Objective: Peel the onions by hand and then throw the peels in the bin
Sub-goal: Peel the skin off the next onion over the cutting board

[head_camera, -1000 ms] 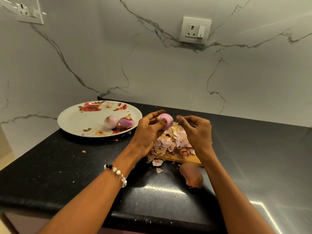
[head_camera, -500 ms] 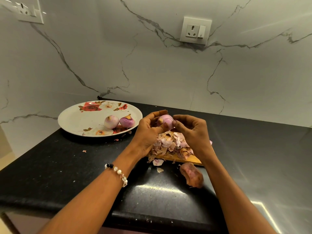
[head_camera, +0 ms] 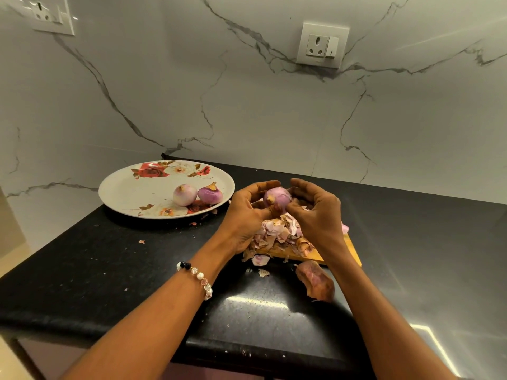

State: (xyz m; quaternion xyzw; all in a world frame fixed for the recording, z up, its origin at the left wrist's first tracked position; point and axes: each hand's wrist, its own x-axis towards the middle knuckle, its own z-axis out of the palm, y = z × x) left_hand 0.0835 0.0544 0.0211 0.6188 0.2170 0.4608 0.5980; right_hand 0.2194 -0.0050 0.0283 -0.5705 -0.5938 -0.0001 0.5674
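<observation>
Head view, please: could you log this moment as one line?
step: peeling | left hand: holds onion | right hand: pinches onion | plate: two onions | peels: on board

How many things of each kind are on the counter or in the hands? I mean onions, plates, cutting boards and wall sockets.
Round purple onions: 3, one held in both hands, two on the plate
White round plate with red flowers: 1
Wooden cutting board under the peels: 1
White wall sockets: 2
Total: 7
</observation>
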